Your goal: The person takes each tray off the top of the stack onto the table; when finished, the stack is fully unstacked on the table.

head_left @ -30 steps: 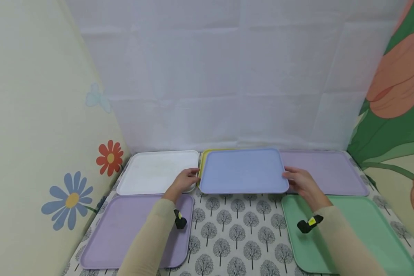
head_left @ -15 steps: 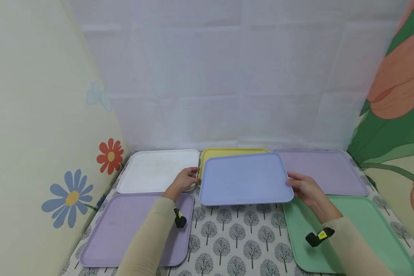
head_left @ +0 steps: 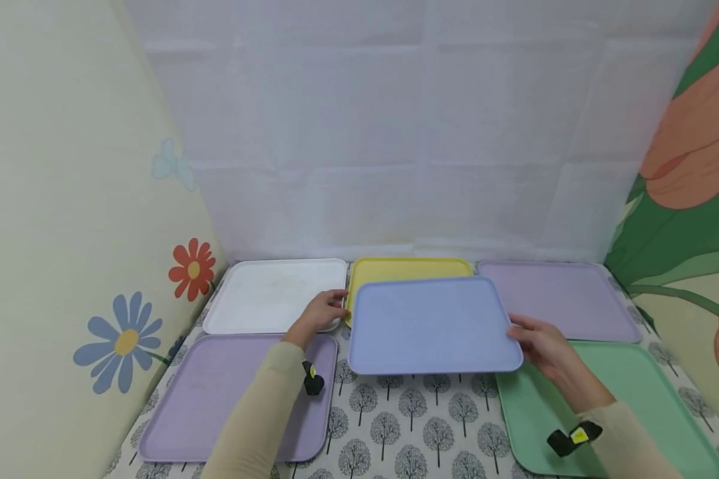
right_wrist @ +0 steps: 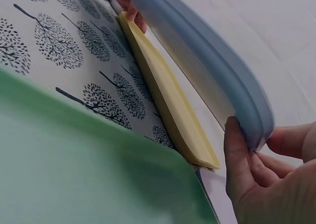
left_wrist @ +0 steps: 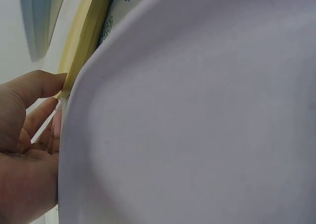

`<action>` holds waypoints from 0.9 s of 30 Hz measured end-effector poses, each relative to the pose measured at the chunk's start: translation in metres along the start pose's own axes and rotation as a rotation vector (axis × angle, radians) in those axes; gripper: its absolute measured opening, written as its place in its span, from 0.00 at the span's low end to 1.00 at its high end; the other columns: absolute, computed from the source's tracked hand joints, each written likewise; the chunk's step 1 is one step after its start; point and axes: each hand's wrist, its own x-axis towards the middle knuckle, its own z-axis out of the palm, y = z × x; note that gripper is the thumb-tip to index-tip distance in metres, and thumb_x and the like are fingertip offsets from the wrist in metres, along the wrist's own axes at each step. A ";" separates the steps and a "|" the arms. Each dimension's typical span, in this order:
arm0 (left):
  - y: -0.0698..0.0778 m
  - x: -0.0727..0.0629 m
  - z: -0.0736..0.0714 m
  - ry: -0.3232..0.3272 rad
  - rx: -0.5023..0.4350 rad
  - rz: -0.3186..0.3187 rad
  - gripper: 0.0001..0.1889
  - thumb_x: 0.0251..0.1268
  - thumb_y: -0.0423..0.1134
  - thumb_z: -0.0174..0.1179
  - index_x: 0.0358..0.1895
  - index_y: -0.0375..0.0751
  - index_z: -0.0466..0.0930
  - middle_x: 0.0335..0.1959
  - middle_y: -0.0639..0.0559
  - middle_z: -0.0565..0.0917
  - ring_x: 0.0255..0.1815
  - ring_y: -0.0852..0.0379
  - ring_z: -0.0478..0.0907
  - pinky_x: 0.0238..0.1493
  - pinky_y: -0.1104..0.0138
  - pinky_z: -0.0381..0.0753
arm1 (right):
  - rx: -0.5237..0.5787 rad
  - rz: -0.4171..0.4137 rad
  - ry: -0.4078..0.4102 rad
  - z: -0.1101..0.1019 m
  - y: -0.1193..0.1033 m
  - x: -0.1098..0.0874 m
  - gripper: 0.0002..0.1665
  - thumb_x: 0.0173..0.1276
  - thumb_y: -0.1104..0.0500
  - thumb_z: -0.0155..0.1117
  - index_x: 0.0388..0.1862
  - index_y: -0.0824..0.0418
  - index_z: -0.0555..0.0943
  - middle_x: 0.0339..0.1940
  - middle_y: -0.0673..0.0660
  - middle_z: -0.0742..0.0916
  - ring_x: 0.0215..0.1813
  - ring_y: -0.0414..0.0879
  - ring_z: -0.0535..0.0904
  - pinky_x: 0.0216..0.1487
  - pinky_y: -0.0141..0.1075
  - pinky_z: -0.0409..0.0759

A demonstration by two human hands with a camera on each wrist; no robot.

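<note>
My right hand [head_left: 542, 342] pinches the right edge of a light blue tray [head_left: 431, 326], thumb on one face and fingers on the other in the right wrist view. This tray is raised and tilted, its front edge over the tree-print cloth. Beneath and behind it lies a yellow tray [head_left: 410, 268], partly hidden by the blue one. My left hand [head_left: 319, 313] is at the yellow tray's left front corner; in the left wrist view the thumb presses on its yellow rim [left_wrist: 81, 51], with the other fingers curled behind. The right wrist view shows the yellow tray's edge below the lifted blue tray.
A white tray [head_left: 275, 296] lies at back left, with a purple tray [head_left: 239, 399] in front of it. Another purple tray [head_left: 560, 299] is at back right, a green tray [head_left: 623, 406] before it. A white curtain [head_left: 395, 133] hangs behind.
My right hand has pulled the blue tray toward me and slightly right, uncovering more of the yellow tray's back part. My left hand has stayed in place.
</note>
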 end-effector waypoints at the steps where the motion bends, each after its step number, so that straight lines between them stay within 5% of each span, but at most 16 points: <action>1: 0.000 0.000 0.000 0.000 0.000 -0.007 0.30 0.51 0.37 0.64 0.62 0.46 0.71 0.49 0.42 0.77 0.51 0.47 0.72 0.53 0.56 0.72 | -0.003 0.000 0.000 -0.001 0.001 -0.001 0.41 0.66 0.58 0.59 0.72 0.68 0.52 0.36 0.41 0.84 0.37 0.38 0.81 0.37 0.33 0.81; 15: -0.001 0.000 0.001 0.001 0.002 -0.022 0.30 0.51 0.38 0.64 0.62 0.48 0.71 0.48 0.43 0.77 0.50 0.48 0.73 0.52 0.57 0.72 | -0.076 -0.016 -0.026 -0.006 0.014 -0.025 0.41 0.67 0.55 0.58 0.72 0.68 0.52 0.47 0.46 0.82 0.44 0.38 0.81 0.44 0.35 0.81; 27: -0.002 0.002 0.001 -0.012 -0.015 -0.046 0.31 0.52 0.38 0.65 0.63 0.49 0.70 0.48 0.44 0.76 0.50 0.48 0.72 0.51 0.57 0.72 | -0.014 0.041 -0.060 -0.011 0.025 -0.047 0.43 0.66 0.58 0.59 0.71 0.70 0.48 0.42 0.44 0.84 0.43 0.41 0.82 0.45 0.38 0.81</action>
